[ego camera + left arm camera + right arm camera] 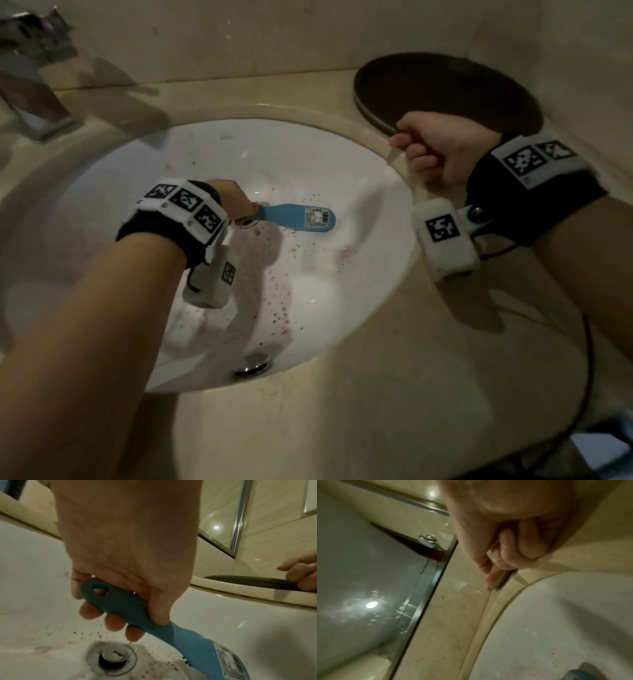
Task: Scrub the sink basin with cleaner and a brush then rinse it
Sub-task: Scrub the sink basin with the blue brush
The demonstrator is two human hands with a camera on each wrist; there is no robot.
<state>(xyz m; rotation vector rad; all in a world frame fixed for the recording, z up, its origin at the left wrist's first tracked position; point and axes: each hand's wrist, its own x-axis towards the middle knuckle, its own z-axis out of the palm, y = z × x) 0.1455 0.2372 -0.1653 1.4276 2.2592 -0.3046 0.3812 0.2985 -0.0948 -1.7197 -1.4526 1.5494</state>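
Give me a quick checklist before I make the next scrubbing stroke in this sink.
1. Brush grip: ok, left hand curls round the blue brush.
2. Brush in the sink: ok, beside the drain.
3. Sink clean: not ok, reddish specks dot it.
4. Drain open: cannot tell.
5. Right hand free: not ok, it pinches a thin object.
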